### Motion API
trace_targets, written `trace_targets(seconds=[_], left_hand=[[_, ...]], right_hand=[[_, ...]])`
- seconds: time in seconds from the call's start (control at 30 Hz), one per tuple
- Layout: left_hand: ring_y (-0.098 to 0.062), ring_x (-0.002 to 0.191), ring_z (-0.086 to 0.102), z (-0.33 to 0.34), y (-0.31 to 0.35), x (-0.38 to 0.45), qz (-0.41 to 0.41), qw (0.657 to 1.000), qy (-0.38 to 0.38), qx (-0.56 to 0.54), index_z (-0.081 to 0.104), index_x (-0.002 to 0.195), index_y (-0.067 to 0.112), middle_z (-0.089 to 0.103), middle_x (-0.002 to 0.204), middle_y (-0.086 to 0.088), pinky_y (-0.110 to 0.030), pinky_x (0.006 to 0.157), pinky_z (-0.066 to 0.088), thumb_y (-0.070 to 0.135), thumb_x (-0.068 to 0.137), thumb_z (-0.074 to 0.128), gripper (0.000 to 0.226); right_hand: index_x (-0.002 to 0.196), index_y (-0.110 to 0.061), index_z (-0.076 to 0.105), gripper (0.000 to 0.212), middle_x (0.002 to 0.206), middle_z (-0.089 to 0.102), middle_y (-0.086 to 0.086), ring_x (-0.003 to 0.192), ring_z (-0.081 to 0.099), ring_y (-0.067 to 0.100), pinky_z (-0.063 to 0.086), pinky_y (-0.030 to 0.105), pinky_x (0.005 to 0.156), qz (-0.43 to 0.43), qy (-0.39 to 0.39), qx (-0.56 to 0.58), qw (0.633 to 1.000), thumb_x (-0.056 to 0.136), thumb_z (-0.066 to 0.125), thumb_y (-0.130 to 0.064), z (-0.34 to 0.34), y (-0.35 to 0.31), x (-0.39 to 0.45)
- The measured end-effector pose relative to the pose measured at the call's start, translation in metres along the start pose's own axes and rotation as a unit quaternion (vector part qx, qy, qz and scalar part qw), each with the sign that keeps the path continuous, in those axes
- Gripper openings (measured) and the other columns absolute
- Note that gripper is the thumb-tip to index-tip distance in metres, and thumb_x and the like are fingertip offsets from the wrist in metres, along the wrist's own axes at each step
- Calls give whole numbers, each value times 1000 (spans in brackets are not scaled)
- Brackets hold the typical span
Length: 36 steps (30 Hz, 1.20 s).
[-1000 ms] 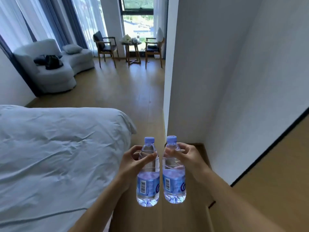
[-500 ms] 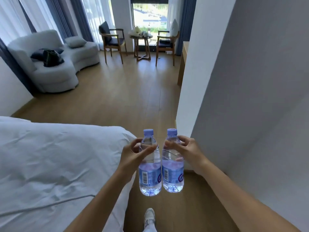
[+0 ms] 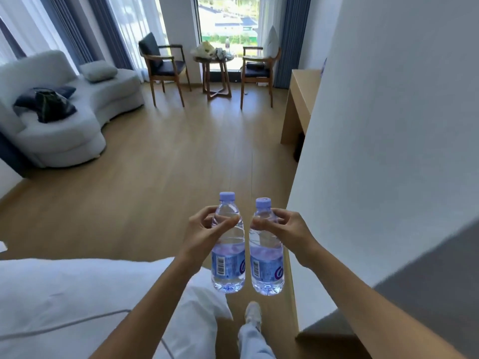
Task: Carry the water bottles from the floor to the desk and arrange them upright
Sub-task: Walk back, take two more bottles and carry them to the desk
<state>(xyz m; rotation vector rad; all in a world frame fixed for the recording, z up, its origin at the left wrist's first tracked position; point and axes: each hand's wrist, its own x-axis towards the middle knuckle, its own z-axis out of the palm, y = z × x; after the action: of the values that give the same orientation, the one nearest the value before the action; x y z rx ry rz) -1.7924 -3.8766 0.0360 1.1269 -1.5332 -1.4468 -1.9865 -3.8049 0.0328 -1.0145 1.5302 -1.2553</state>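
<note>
- Our left hand (image 3: pixel 204 230) grips the left water bottle (image 3: pixel 228 251) by its upper shoulder, thumb across the near side and fingers curled round the far side, just under the neck.
- Most of that bottle hangs below the grip: the blue label and the rounded base sit well under our knuckles, and only the lilac cap (image 3: pixel 227 196) stands above them.
- Our right hand (image 3: pixel 286 230) holds the right water bottle (image 3: pixel 267 257) the same way, pinching the shoulder between thumb and curled fingers, with its cap (image 3: pixel 263 202) poking up above the fingertips.
- Both bottles are upright, carried in the air in front of us, side by side and just apart, with a narrow gap between them; the left one rides slightly higher.
- Below the bottles we see the wooden floor (image 3: pixel 160 177), and our own shoe (image 3: pixel 253 315) and pale trouser leg (image 3: pixel 252 340) lie just beneath them.
- A white bed (image 3: pixel 77 301) fills the lower left, its corner reaching under our left forearm.
- A white wall (image 3: pixel 388 125) runs close along our right side.
- Beyond the wall's edge stands the light wooden desk (image 3: pixel 300 94), well apart from the bottles, only partly in view.
- Farther off are a pale sofa (image 3: pixel 64 120) with a dark bag (image 3: pixel 49 104) on it, two wooden armchairs (image 3: pixel 163 68), and a small round table (image 3: pixel 216 73) by the window.
</note>
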Motion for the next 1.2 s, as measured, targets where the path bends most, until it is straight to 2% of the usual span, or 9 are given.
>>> trace_targets(seconds=[0.1,0.2,0.3,0.43,0.57,0.73,0.93,1.1,1.2], left_hand=[[-18,79,73,4,3,94,-5,1000,2,-11,71,97,19,76,86,-4,-36,70,60,37,65,83,38],[-20,81,74,9,15,180,-9,1000,-6,-13,71,96,21,76,88,-5,-36,69,59,37,65,84,37],[-19,80,74,13,29,267,-11,1000,-9,-11,72,95,23,76,87,-4,-29,65,57,33,67,85,32],[-20,81,74,23,37,372,-11,1000,-21,-11,72,95,24,77,87,-3,-36,73,59,31,68,85,30],[-21,79,74,36,36,484,1,999,-48,-18,73,93,23,76,86,-4,-33,70,60,30,68,86,30],[-23,78,74,56,45,632,3,994,-102,-40,72,91,21,76,86,-7,-25,63,56,28,66,87,30],[-22,80,74,99,70,786,17,986,-165,-30,71,95,20,77,89,-6,-24,64,56,27,67,87,34],[-25,82,74,159,76,904,32,978,-208,-4,69,99,14,76,89,-6,-32,69,60,19,68,87,36],[-25,82,74,199,80,975,40,977,-208,3,68,99,12,76,89,-6,-36,72,60,17,68,86,37]], right_hand=[[94,-23,76,34,90,77,0,85,74,20,59,35,78,-8,0,-5,1000,71,82,-46,-10,-5,93],[93,-22,75,32,90,77,1,85,74,20,58,31,76,-11,-4,16,1000,71,83,-44,-23,-23,174],[93,-18,76,28,89,77,3,84,74,21,55,24,71,-11,7,24,1000,73,83,-37,-39,-46,252],[94,-12,75,26,88,76,7,83,73,25,58,30,74,-15,30,33,999,76,81,-30,-60,-64,350],[94,-8,74,27,89,75,12,85,72,31,58,39,79,-19,50,37,998,77,80,-29,-80,-70,452],[90,-7,74,23,89,75,16,85,72,34,57,39,79,0,95,45,994,77,81,-26,-106,-81,579],[89,-10,74,23,88,75,13,84,73,31,59,36,77,8,144,65,987,75,82,-26,-154,-104,706],[83,-14,73,16,78,75,4,71,72,17,53,20,61,7,186,83,979,76,82,-26,-210,-105,804],[88,-17,75,21,83,76,4,75,74,17,52,17,61,11,193,65,979,75,82,-32,-252,-104,866]])
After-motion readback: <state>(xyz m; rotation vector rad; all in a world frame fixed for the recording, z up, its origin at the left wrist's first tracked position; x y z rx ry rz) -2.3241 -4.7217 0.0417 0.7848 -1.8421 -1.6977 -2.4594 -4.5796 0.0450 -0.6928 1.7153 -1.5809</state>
